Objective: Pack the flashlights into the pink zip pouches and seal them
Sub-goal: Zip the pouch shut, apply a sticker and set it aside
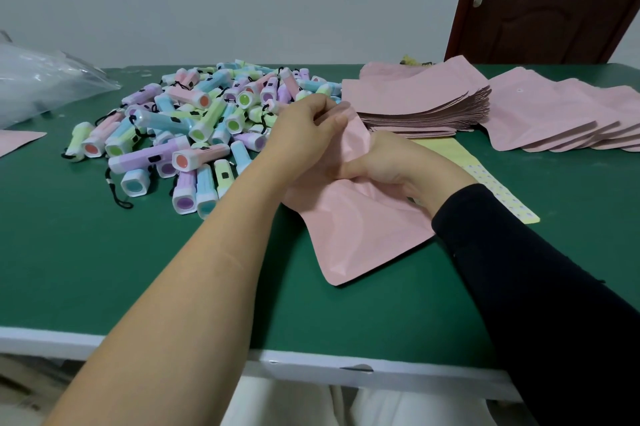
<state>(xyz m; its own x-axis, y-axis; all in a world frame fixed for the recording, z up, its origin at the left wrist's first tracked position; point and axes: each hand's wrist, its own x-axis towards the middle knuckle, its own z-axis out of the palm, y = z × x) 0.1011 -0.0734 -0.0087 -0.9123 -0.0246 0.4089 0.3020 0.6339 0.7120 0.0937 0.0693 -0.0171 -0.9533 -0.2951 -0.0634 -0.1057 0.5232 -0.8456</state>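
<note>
A pink zip pouch lies slanted on the green table, its mouth lifted toward the far side. My left hand pinches the upper edge of that mouth. My right hand grips the pouch's other side, thumb pressed on the pink film. A big heap of pastel flashlights with black wrist cords lies just left of my hands. Whether a flashlight is inside the pouch is hidden.
A thick stack of flat pink pouches sits behind my hands, with fanned-out pouches to the right. A yellow sticker sheet lies under my right wrist. A clear plastic bag is at far left. A brown door stands behind.
</note>
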